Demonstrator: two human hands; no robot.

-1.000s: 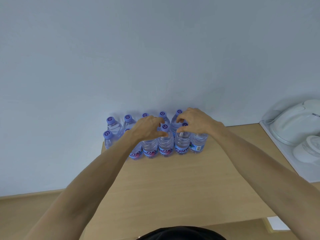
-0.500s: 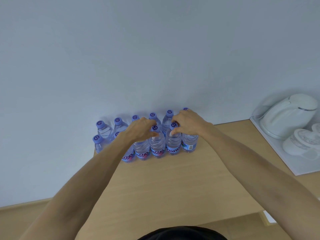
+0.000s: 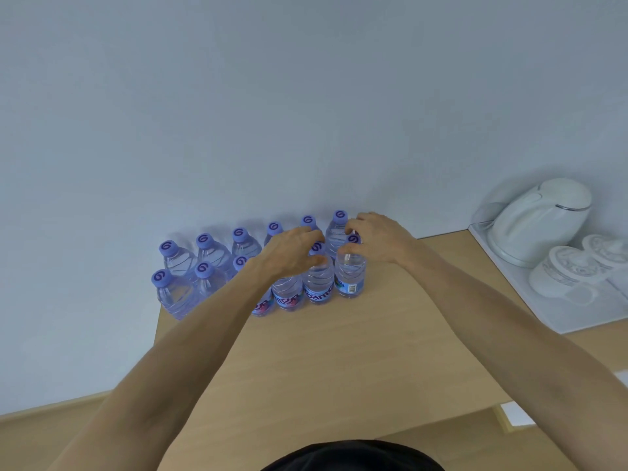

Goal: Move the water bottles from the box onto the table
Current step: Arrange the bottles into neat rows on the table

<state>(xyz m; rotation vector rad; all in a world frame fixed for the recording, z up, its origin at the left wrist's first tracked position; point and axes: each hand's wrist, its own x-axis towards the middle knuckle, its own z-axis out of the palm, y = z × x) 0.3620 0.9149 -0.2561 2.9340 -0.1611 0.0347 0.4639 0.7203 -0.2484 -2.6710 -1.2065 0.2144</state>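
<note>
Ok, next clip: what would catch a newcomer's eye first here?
The two rows of clear plastic water bottles with purple caps, standing against the wall at the back of the light wooden table. The left hand and right hand both reach over the bottles at the right end of the rows. At far right, a white electric kettle stands on a white tray.

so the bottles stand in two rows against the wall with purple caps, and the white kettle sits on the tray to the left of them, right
Not quite. The head view shows the white kettle on the tray to the right of the bottles, not the left. The rest holds: the bottles stand in two rows against the wall with purple caps.
</note>
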